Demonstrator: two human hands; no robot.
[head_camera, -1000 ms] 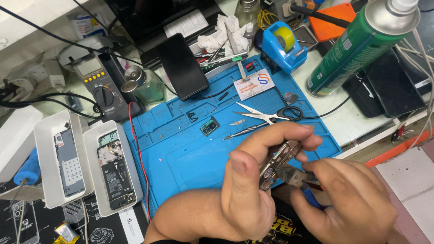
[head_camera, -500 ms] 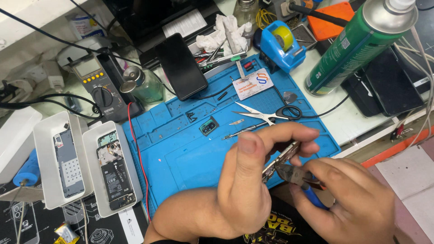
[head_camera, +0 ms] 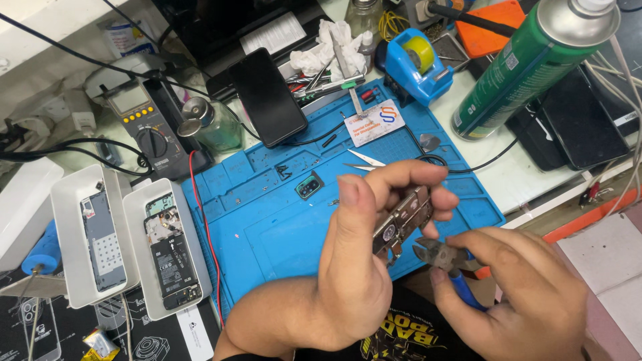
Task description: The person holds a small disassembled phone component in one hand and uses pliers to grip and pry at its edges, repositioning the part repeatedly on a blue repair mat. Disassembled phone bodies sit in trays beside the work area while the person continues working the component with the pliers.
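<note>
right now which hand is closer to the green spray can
Right. The right hand with the cutters is below the spray can; the left hand is further left, holding a metal part.

Cutter handles hidden inside right hand, spray can cut off at top edge (cap partly), mat screws too small.

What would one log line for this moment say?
left hand: pinches small metal part | right hand: holds blue-handled cutters at part | below: blue mat
</note>
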